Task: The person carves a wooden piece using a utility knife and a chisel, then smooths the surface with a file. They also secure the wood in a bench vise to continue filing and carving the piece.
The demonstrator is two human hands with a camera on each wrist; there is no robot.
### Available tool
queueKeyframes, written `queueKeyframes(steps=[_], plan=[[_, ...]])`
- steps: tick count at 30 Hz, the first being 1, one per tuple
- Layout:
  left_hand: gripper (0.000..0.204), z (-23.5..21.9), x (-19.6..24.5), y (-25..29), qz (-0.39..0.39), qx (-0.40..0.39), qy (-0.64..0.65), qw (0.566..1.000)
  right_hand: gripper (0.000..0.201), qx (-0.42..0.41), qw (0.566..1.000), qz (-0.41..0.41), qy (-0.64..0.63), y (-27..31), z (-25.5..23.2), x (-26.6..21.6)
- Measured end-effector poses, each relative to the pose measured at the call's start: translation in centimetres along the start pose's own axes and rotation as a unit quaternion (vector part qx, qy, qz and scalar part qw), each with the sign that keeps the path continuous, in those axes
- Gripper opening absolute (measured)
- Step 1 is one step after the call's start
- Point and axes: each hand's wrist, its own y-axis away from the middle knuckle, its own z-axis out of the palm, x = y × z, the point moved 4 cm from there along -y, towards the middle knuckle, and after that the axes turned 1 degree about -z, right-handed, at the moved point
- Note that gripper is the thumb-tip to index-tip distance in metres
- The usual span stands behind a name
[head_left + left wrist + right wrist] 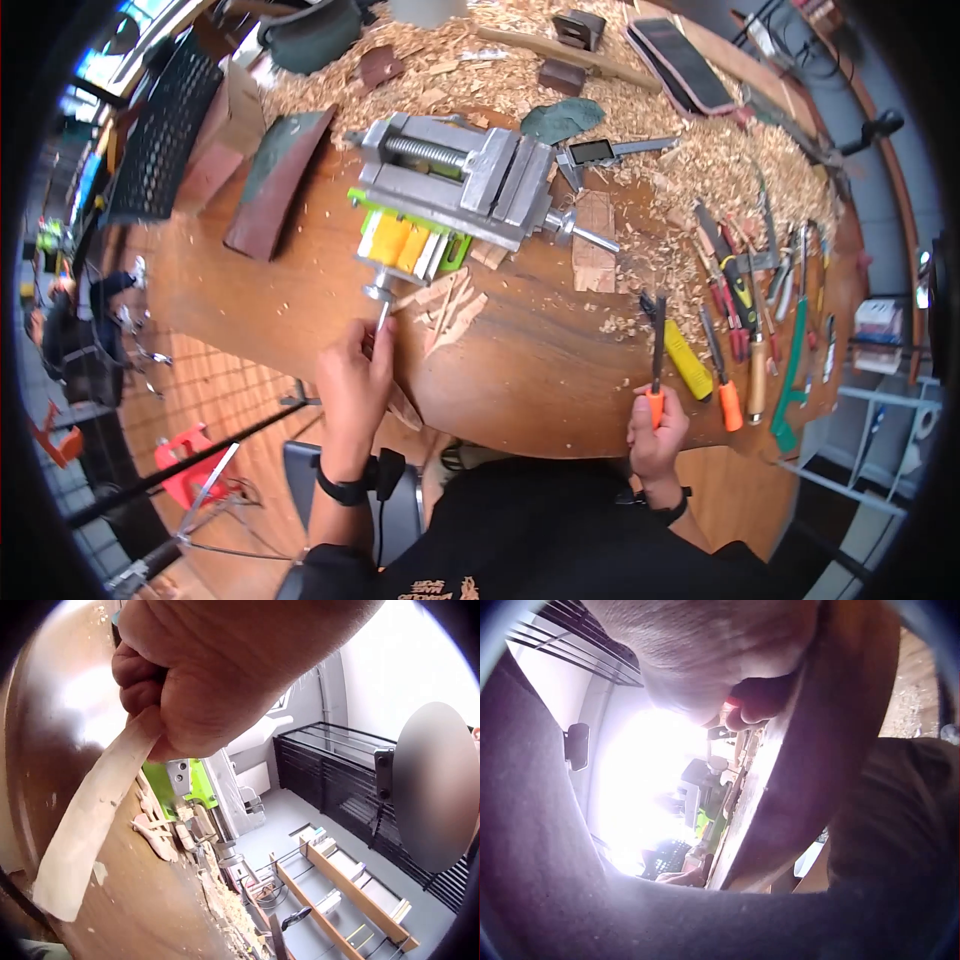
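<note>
My left hand (352, 378) is at the table's front edge, just below the crank handle (383, 314) of a grey and green machine vise (440, 175). It grips one end of a pale, slightly curved wood strip (97, 814), which juts out below the fist in the left wrist view. At the right, my right hand (657, 440) holds an orange-handled file-like tool (657, 350), its long dark shaft pointing away from me. The right wrist view shows curled fingers (754, 716) beside the table edge, with the tool mostly hidden.
Wood offcuts (455, 315) lie before the vise. Right of my right hand are a yellow cutter (687, 360), another orange-handled tool (729, 405) and several hand tools. Shavings (690, 170) cover the back, with a digital caliper (592, 152) and a phone (685, 65).
</note>
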Motion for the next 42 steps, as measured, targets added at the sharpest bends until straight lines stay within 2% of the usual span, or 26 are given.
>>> queueKeyframes(steps=[2, 8, 10, 12, 14, 19, 24, 26, 29, 42], plan=[[0.029, 0.3, -0.8, 0.3, 0.060, 0.027, 0.009, 0.998, 0.016, -0.011, 0.999, 0.015, -0.034, -0.2, 0.3, -0.2], [0.029, 1.8, -3.1, 0.6, 0.026, 0.011, 0.176, 0.984, 0.022, -0.058, 0.998, -0.002, -0.017, 0.0, 1.3, -2.3], [0.030, 2.0, -3.4, 0.8, 0.066, 0.035, 0.228, 0.971, 0.026, -0.090, 0.996, 0.000, -0.026, 0.4, 2.2, -3.6], [0.033, 2.3, -3.9, 1.0, 0.049, 0.009, 0.231, 0.972, 0.028, -0.103, 0.995, -0.002, -0.012, 0.9, 3.4, -5.2], [0.031, 2.4, -4.0, 1.0, 0.086, 0.052, 0.249, 0.963, 0.025, -0.144, 0.989, 0.013, -0.041, 1.3, 5.0, -6.4], [0.031, 2.3, -4.3, 1.0, 0.096, 0.060, 0.230, 0.967, 0.027, -0.173, 0.984, -0.013, -0.043, 1.3, 8.3, -8.0], [0.028, 2.6, -4.8, 0.9, 0.128, 0.087, 0.236, 0.959, 0.029, -0.183, 0.982, -0.015, -0.046, 1.3, 10.8, -8.7], [0.026, 2.4, -4.6, 1.1, 0.137, 0.081, 0.204, 0.966, 0.029, -0.170, 0.983, -0.022, -0.058, 1.3, 11.4, -8.9], [0.028, 2.5, -4.6, 1.1, 0.165, 0.089, 0.223, 0.957, 0.028, -0.159, 0.985, -0.026, -0.066, 0.9, 12.1, -9.1], [0.025, 2.1, -4.4, 1.2, 0.169, 0.095, 0.206, 0.959, 0.025, -0.102, 0.989, -0.025, -0.105, -0.5, 13.5, -10.5]])
